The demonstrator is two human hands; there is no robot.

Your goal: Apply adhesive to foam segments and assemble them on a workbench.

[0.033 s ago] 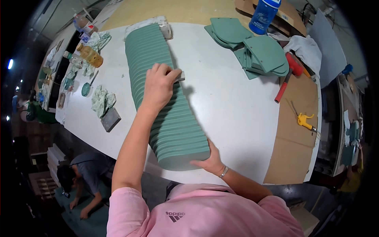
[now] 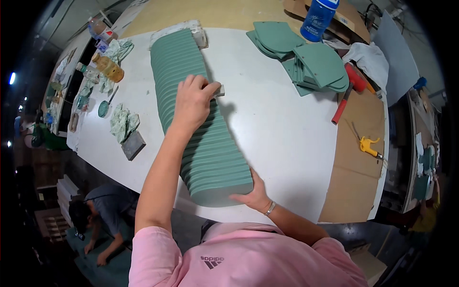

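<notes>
A long row of green plates with rounded edges (image 2: 215, 153), pressed face to face, runs across the white table away from me. My left hand (image 2: 191, 105) lies over the middle of the row, its fingers closed around a small pale block (image 2: 220, 90) that sticks out on the right side. Most of that block is hidden under the fingers. At the near end, my right hand (image 2: 257, 192) grips the row, thumb on the end face and fingers along the right side. A whitish block (image 2: 201, 36) stands against the row's far end.
Loose green plates (image 2: 321, 64) lie at the far right beside a blue bottle (image 2: 317, 21). A red mallet (image 2: 342, 105) and a yellow air gun (image 2: 369, 144) rest near cardboard (image 2: 351, 177). Left are crumpled cloth (image 2: 123, 120), a dark block (image 2: 133, 145) and bottles. Another person (image 2: 107, 210) works lower left.
</notes>
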